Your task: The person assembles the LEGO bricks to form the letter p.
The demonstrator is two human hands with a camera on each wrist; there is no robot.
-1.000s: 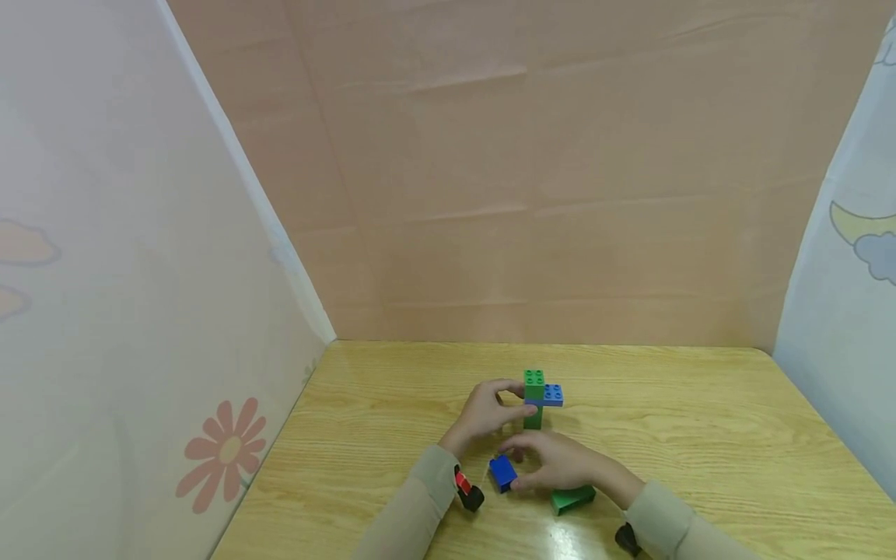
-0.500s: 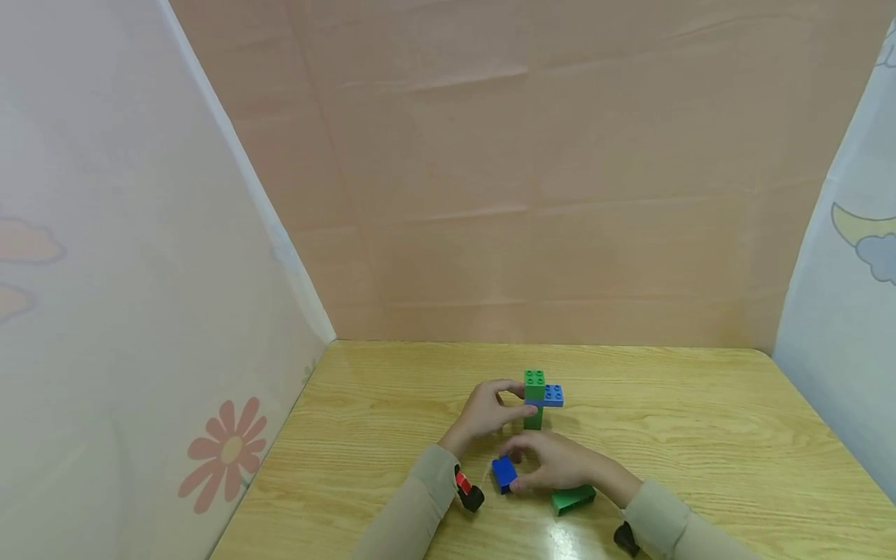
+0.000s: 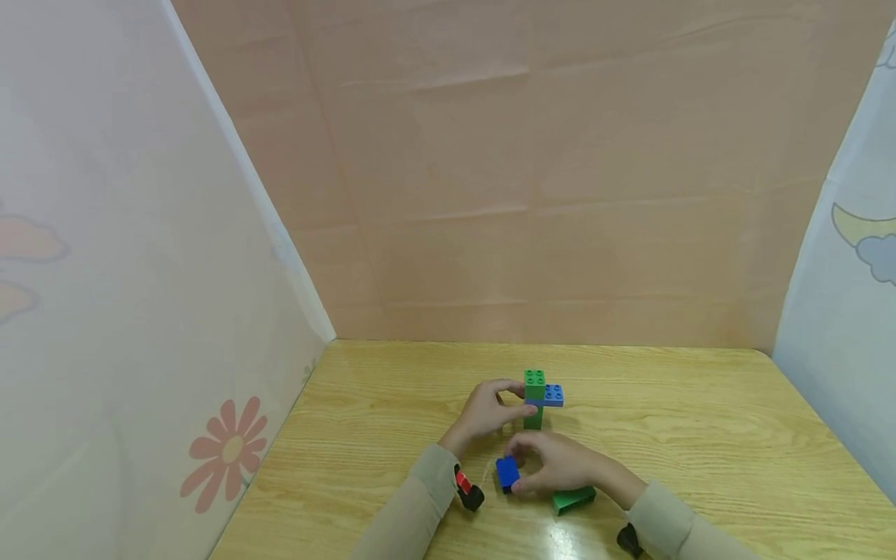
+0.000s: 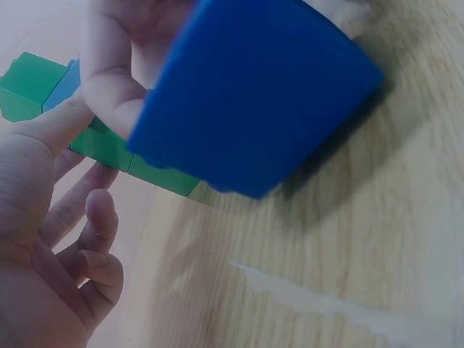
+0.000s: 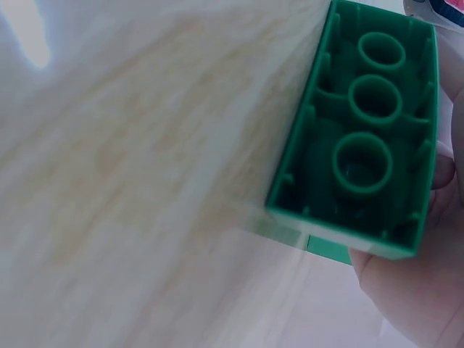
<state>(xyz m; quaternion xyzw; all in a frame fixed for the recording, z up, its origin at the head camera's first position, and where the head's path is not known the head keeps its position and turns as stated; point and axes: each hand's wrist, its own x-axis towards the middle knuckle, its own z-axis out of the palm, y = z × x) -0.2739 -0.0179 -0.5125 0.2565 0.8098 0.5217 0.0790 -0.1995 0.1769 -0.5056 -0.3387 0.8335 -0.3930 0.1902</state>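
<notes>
Bearings from blue brick, head view, nr to far.

1. Sleeves, beige, pr.: L (image 3: pixel 402 513), R (image 3: pixel 689 529).
2. Small black wrist devices: R (image 3: pixel 629 539), 4 o'c; L (image 3: pixel 470 498), w/ red part, 8 o'c.
3. Green plastic rect. brick (image 3: pixel 575 502), loose on wood-grain surface (image 3: pixel 686 443), 4 o'c, just by R hand; tipped on side, hollow underside w/ 3 tubes facing R wrist cam.
4. Dark blue plastic brick (image 3: pixel 507 474), at centre of bearings, tilted; lifted or not: can't tell.
5. R hand (image 3: pixel 556 461), 3 o'c; fingers narrow, pinching item 4 betw. thumb & fingertips.
6. L hand (image 3: pixel 484 408), 11 o'c; thumb & index gripping item 7, other fingers loosely bent (L wrist view).
7. Green-and-blue plastic brick tower (image 3: pixel 534 393), upright, 1 o'c: green studded top, lighter blue piece below jutting to 3 o'c, green base w/ seam.
8. Whitish printed sheets: L (image 3: pixel 140 327), 10 o'c, w/ red flower (image 3: pixel 232 449); R (image 3: pixel 840 342), 2 o'c, w/ moon (image 3: pixel 857 225).
9. Creased orange-tan backdrop (image 3: pixel 525 171), 12 o'c.
</notes>
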